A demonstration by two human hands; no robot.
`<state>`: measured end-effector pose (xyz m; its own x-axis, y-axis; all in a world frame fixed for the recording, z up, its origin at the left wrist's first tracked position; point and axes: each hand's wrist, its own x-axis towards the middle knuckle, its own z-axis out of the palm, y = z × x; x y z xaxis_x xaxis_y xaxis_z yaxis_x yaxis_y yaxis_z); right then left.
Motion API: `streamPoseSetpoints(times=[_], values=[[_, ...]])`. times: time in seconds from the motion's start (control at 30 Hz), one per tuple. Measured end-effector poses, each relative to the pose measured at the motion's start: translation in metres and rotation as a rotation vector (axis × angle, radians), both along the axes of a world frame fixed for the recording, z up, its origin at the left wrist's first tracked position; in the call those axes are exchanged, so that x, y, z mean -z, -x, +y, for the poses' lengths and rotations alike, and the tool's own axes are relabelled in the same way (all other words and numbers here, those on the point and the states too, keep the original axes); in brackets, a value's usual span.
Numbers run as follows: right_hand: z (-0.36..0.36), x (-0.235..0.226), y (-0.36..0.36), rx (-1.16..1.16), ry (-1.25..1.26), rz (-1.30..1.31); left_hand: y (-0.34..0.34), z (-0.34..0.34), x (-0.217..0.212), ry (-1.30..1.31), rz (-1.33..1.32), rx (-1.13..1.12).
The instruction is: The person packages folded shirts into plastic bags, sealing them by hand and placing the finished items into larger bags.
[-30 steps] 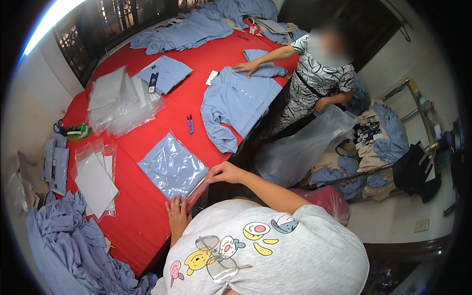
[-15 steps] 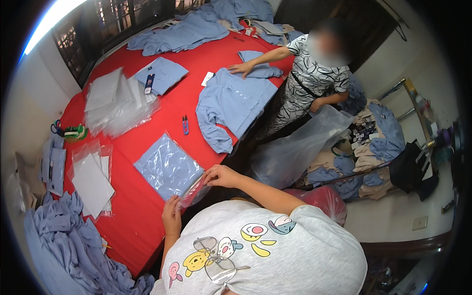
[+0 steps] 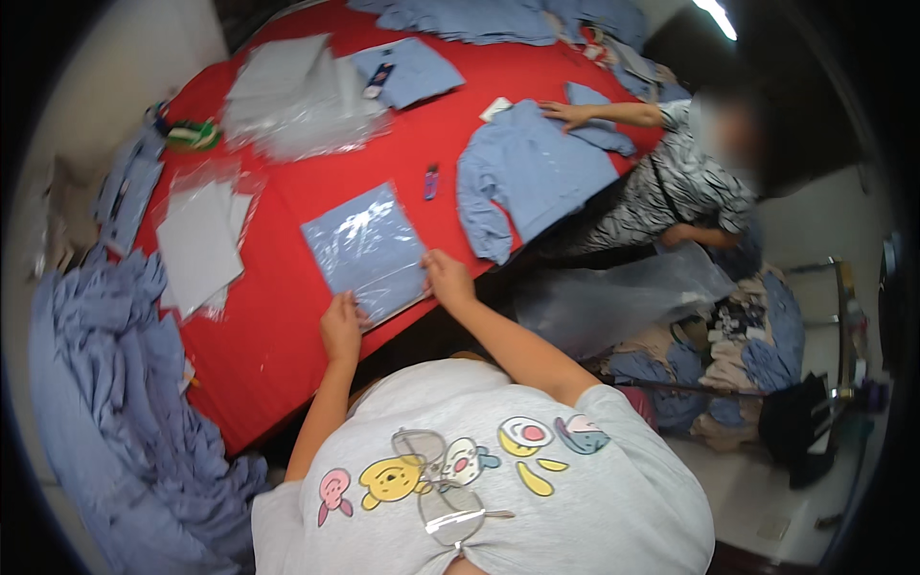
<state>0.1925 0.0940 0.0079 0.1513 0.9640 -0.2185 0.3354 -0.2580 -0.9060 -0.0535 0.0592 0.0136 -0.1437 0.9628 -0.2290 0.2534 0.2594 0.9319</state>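
Garment (image 3: 369, 241) lies bagged, straight ahead. I see left hand (image 3: 342, 326) and right hand (image 3: 448, 280) pinching its near corners (neither closer).

Tabletop (image 3: 268, 335): covered in red
Near edge: bagged blue garment (image 3: 369, 244)
Right: spread blue shirt (image 3: 541, 172)
Left: white sheets (image 3: 201, 251), clear bags (image 3: 335, 120)

A white lamp (image 3: 716, 17) glares upper right, the clear bag (image 3: 366, 251) shines, and blur softens the dark-rimmed, bent view.
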Motion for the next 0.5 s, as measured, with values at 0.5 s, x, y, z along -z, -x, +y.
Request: streamPoseSetpoints(times=[0.5], values=[[0.016,-0.013,0.015,0.000,-0.068,-0.628,0.033,0.011,0.001,-0.147,0.773,0.032]])
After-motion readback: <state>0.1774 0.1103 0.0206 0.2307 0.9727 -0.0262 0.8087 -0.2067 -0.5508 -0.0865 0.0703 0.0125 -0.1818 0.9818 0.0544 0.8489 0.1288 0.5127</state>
